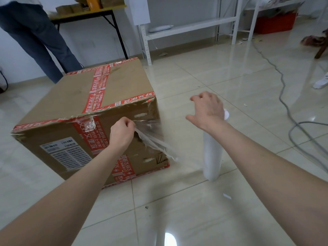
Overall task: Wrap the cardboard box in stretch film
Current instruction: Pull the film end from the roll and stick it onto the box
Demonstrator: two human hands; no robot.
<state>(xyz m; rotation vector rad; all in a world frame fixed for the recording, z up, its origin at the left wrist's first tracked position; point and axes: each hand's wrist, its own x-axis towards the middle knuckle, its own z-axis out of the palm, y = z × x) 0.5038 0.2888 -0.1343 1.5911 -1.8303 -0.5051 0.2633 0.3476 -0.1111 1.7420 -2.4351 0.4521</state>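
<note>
Cardboard box (71, 96): one, sitting on the tiled floor (195, 201) at centre-left, with a near corner turned toward the camera.
Red tape (99, 86): printed strips run along the box edges, and one band crosses the top and continues down the near face.
Labels (65, 153): two white printed ones, one above the other, on the near face left of the tape band.
Stretch film (152, 139): one loose, bunched end lies against the near face and reaches the box's right corner.
Left hand (120, 132): fingers and thumb are closed on the bunched film end, pinching it against the near face of the box.
Film roll (213, 153): one white roll, standing upright on the floor just right of the box and apart from it.
Right hand (207, 110): over the top end of the roll, with fingers spread and loosely bent, gripping nothing. Whether the palm touches the roll cannot be told.
Other person (35, 36): one, in jeans, legs only, standing behind the box.
Table (85, 14): one, yellow-topped with small cartons on it, against the far wall.
White rack (191, 27): one.
Red crate (275, 23): one, far right.
Grey cables (284, 103): trailing across the floor at right, number unclear.
</note>
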